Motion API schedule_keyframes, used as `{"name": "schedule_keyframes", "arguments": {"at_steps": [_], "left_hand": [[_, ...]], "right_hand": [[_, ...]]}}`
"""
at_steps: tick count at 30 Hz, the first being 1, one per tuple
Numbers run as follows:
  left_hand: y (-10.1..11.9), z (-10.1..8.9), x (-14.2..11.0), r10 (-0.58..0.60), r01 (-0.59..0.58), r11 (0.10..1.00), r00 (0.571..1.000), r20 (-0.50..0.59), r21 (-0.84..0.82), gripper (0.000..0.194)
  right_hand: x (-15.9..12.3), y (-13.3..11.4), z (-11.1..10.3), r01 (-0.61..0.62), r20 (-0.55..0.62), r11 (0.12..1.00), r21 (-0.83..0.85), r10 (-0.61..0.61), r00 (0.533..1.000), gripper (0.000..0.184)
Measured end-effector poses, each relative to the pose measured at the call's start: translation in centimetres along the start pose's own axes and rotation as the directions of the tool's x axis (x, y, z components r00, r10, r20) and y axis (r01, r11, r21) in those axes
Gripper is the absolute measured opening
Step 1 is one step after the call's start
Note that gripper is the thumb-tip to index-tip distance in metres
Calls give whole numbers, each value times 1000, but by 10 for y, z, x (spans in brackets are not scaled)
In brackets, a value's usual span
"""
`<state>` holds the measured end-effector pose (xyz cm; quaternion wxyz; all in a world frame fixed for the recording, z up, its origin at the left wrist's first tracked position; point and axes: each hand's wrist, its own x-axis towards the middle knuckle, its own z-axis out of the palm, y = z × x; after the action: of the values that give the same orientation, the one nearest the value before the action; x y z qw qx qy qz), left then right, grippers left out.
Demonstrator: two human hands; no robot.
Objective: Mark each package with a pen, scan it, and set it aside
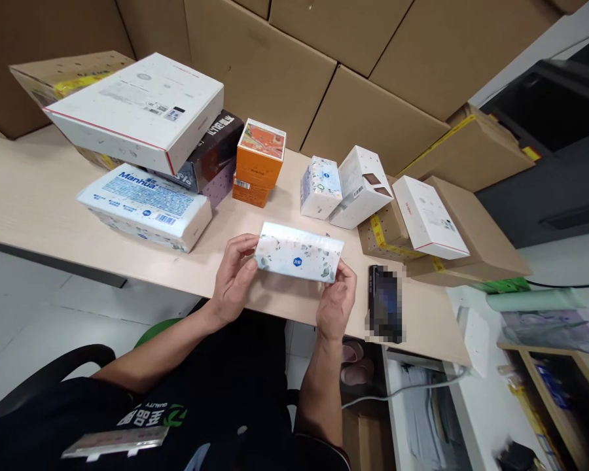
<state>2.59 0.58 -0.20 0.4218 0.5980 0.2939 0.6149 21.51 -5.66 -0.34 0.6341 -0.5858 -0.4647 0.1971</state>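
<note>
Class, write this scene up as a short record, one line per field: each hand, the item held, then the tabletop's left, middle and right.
Left hand: grips the pack's left end
Right hand: grips its right end
Item held: leaf-printed tissue pack, blue logo showing
Tabletop left: Manhua tissue pack; large white box behind it
Tabletop middle: orange boxes, one atop the other
Tabletop right: red-lettered white box on cardboard boxes; pixelated dark device nearby

the head view looks forward, down across the desk (24, 190).
</note>
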Motion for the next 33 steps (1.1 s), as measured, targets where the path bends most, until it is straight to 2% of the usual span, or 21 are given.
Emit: {"name": "schedule_keyframes", "arguments": {"at_steps": [4, 10, 17, 20, 24, 27, 30, 33], "left_hand": [[-2, 3, -1, -19, 14, 992, 999, -33, -122, 23], [-2, 2, -1, -100, 98, 994, 993, -56, -39, 30], [-4, 0, -4, -185, 185, 983, 982, -42, -23, 32], [-3, 0, -2, -165, 165, 986, 985, -47, 8, 33], [-6, -1, -1, -171, 171, 985, 984, -48, 2, 41], [-10, -2, -2, -186, 180, 979, 981, -56, -98, 43], [-11, -1, -4, -120, 97, 977, 986, -113, -192, 41], [-9, 1, -4, -80, 40, 969, 985, -154, -243, 38]], "right_hand": [[0, 6, -1, -32, -55, 998, 49, 35, 998, 45], [-1, 6, -3, -88, -68, 995, -41, 85, 994, 42], [-1, 4, -4, -95, -57, 991, -92, 90, 994, 49], [-1, 3, -3, -110, -72, 989, -97, 103, 992, 49], [-1, 0, -1, -93, -85, 992, -88, 86, 993, 37], [-2, -3, 0, -23, -83, 996, -86, 16, 996, 36], [-5, -3, -1, 9, -92, 1000, -8, -10, 996, 40], [-7, 0, -2, 1, -157, 996, 85, 12, 988, 40]]}}
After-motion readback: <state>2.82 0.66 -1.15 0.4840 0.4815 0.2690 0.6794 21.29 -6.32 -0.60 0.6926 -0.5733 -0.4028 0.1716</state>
